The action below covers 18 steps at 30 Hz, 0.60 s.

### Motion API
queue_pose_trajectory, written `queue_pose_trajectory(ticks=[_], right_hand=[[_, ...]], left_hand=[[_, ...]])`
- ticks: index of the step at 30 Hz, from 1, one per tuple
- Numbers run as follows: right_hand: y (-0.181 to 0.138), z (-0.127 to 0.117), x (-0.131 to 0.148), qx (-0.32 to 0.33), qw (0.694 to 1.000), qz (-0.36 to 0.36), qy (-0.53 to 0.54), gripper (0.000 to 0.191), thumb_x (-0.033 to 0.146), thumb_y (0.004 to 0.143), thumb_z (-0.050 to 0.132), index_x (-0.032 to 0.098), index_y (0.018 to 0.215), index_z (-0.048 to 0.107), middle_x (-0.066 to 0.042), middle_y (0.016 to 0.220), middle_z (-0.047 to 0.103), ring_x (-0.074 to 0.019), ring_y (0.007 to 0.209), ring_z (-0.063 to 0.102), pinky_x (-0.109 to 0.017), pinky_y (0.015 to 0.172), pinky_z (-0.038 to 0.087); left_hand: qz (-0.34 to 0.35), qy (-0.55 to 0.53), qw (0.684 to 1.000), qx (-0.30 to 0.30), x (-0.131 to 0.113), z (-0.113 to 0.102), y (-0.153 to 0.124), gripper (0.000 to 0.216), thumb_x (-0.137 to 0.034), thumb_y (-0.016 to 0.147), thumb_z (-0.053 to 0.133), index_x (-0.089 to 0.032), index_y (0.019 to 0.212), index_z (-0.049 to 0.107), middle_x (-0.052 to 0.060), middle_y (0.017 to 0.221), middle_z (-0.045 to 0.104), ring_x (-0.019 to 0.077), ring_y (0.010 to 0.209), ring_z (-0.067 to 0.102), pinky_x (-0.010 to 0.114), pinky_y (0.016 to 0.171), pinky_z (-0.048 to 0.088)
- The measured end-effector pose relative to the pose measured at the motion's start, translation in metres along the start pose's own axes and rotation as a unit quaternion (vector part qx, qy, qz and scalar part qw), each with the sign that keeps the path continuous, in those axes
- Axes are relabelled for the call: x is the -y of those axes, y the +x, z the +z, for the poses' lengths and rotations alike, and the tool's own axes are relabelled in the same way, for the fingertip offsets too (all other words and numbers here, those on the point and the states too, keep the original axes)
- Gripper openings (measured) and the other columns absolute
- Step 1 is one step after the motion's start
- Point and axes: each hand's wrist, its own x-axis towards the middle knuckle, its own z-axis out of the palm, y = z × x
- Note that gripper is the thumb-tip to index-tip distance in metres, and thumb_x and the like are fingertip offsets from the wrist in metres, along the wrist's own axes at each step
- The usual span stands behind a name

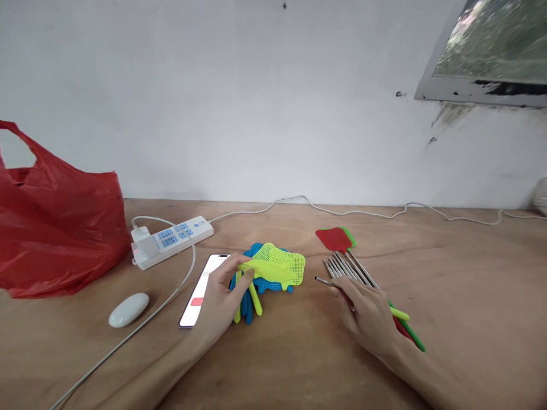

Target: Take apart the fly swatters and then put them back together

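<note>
My left hand (222, 299) pinches a yellow-green fly swatter head (280, 266) lying on top of a small pile of blue swatter heads (256, 283) at the middle of the wooden table. My right hand (370, 316) is closed on a thin metal rod (325, 281), its tip pointing left toward the pile. Beside that hand lie several metal rods (350, 267) side by side, with a red swatter head (334, 239) and a green one beneath it at their far end. Coloured handles (405, 322) stick out from under my right wrist.
A phone (200, 291) with a lit screen lies under my left hand. A white power strip (171, 240) with a plugged charger and cables, a white oval object (128, 309) and a red plastic bag (55, 228) occupy the left. A white wall runs behind the table.
</note>
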Motion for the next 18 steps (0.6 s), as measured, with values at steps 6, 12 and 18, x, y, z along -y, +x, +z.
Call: queue_pose_trajectory(ticks=[6,12,18], right_hand=[[0.000,0.002,-0.001,-0.028,0.999,-0.021,0.012,0.017,0.019,0.102,0.043,0.022,0.093,0.056,0.001,0.071,0.064,-0.0145,0.057,0.057,-0.026,0.055,0.034],[0.001,0.002,0.000,-0.022,0.999,-0.023,0.016,0.015,0.017,0.102,0.044,0.022,0.092,0.054,0.002,0.069,0.061,-0.0141,0.056,0.054,-0.025,0.054,0.033],[0.001,0.003,0.000,-0.024,0.999,-0.029,0.010,0.015,0.017,0.102,0.043,0.022,0.091,0.053,0.002,0.068,0.060,-0.0138,0.055,0.053,-0.025,0.054,0.032]], left_hand=[[0.096,0.146,0.985,0.013,0.016,-0.001,0.003,0.019,-0.029,0.096,0.053,-0.024,0.095,0.072,0.005,0.106,0.075,0.0272,0.111,0.064,0.044,0.099,0.050],[0.168,0.332,0.926,0.060,0.034,-0.001,0.005,0.039,-0.008,0.094,0.037,-0.021,0.105,0.072,0.011,0.135,0.062,0.0344,0.132,0.050,0.057,0.104,0.045],[0.195,0.350,0.910,0.107,0.021,0.000,-0.001,0.040,-0.007,0.094,0.038,-0.017,0.123,0.063,0.014,0.136,0.057,0.0322,0.129,0.051,0.052,0.102,0.047]])
